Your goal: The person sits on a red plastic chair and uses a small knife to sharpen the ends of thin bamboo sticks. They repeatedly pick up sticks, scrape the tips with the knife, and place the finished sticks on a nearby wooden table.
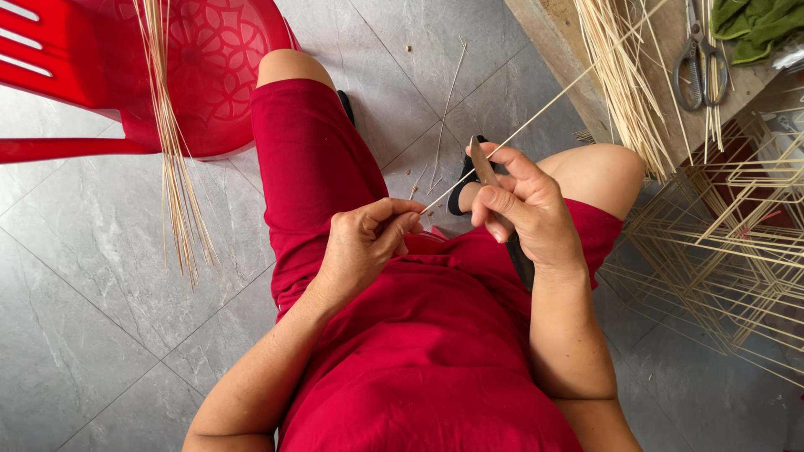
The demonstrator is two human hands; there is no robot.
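Seated, lap in red cloth, and both hands are at work just above it. The left hand [362,243] is closed, pinching the near end of a thin pale stick [502,146] between thumb and fingertips. The right hand [523,209] is wrapped tight round a knife [484,166], dark handle poking out below the wrist, blade tip rising above the fingers and lying against the stick. From the knife, the stick runs up and away toward the wooden worktop [557,50]. To do this well, I'd judge the blade should lie shallow along the stick, the pinch firm, the thumb clear of the edge, so only a thin shaving comes off. Beyond the knife, grey floor tiles [100,251] with a few loose slivers. Far left of the knife, a red plastic chair [209,67] with a bundle of sticks [172,151] hanging over it. Up right of the knife, more sticks on the worktop, scissors [702,63], a green cloth [754,25], and stick-built frames [720,234] below
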